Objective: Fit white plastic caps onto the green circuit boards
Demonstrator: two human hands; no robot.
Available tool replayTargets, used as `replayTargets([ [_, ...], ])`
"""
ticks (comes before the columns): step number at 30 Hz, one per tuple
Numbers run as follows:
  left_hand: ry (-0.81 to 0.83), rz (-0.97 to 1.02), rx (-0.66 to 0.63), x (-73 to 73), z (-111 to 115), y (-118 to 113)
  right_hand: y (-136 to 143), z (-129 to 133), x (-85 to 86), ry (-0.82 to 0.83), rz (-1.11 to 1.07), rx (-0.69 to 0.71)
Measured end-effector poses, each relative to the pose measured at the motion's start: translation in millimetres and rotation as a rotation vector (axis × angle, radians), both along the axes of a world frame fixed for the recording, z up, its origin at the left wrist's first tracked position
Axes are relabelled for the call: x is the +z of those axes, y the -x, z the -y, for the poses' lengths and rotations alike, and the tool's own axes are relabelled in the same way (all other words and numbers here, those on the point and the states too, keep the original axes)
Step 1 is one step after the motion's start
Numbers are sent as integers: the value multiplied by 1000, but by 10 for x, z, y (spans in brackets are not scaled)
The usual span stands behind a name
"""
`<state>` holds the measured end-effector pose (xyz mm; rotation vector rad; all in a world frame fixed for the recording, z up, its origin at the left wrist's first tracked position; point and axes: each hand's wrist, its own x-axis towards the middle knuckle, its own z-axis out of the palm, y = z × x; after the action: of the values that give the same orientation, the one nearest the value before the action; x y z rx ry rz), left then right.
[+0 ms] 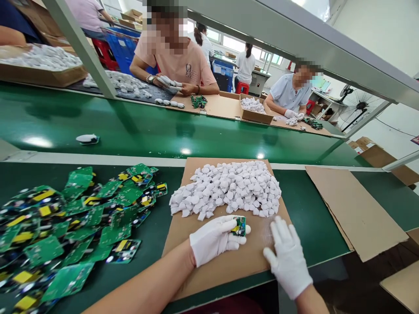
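Note:
My left hand [218, 240], in a white glove, holds a small green circuit board [239, 226] with a yellow part on it, above a brown cardboard sheet [225, 272]. To its right, my right hand [286, 253], also gloved in white, has its fingers spread at the sheet's right edge and holds nothing. Just beyond both hands, a heap of small white pieces [229, 185] covers the far part of the cardboard. Many green circuit boards with yellow and black parts [78, 226] are piled on the green table at the left.
Behind the heap runs a raised green shelf [140, 126] with one white-topped board [87, 139] on it. Flat cardboard [356, 209] lies at the right. Across the shelf, people work beside boxes; a slanted metal post [81, 48] stands at the left.

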<state>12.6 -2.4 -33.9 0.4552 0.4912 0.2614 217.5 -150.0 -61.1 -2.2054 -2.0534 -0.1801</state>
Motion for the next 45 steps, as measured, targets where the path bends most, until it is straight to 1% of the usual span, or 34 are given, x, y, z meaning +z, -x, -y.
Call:
replayTargets([
  [2,-2,2,0,-5,-1,-1,-44,-6,2,-73,24,-82],
  [3,0,4,0,-9,-2,-1,-47,-7,4,-76,18,-86],
  [6,10,17,3,-17,0,-4,-31,-8,4,-3,-43,12],
  [7,10,16,8,-17,2,-6,-51,-14,1,-3,-59,29],
  [8,7,15,12,-16,4,-7,-98,-26,-4,-33,-66,30],
  [9,3,13,15,-14,7,-8,-169,-46,-9,-99,-67,0],
  [11,0,11,26,-13,11,-8,-339,-110,-12,-163,-84,-38],
  [13,7,22,43,-20,10,-8,-443,-191,16,-236,-178,-101],
  [15,10,42,55,-32,8,-9,-396,-262,83,-294,-376,-175],
  [17,-7,56,62,-44,7,-14,-207,-314,168,-325,-679,-243],
  [18,-20,58,70,-48,9,-18,-83,-337,207,-319,-849,-251],
  [20,-50,56,100,-50,12,-26,168,-387,264,-305,-1118,-179],
  [21,-65,52,117,-47,14,-30,277,-417,283,-286,-1186,-129],
  [22,-84,47,130,-44,15,-33,368,-449,297,-262,-1205,-88],
  [24,-136,24,149,-34,15,-36,498,-512,321,-212,-1142,-43],
  [26,-206,-10,171,-30,14,-38,564,-564,339,-190,-1015,-19],
  [29,-335,-47,218,-45,27,-48,584,-609,339,-281,-766,16],
  [31,-414,-55,259,-70,48,-61,568,-626,316,-335,-579,67],
  [33,-467,-61,293,-98,73,-74,549,-648,286,-367,-424,138],
  [35,-490,-74,295,-115,91,-82,536,-679,259,-395,-321,173],
  [38,-478,-107,269,-105,85,-80,531,-732,250,-390,-302,164],
  [42,-417,-47,205,-36,34,-63,524,-774,291,-275,-490,193],
  [44,-381,-43,195,0,16,-54,523,-789,304,-293,-568,201],
  [45,-362,-59,198,14,12,-51,525,-798,301,-338,-577,207],
])
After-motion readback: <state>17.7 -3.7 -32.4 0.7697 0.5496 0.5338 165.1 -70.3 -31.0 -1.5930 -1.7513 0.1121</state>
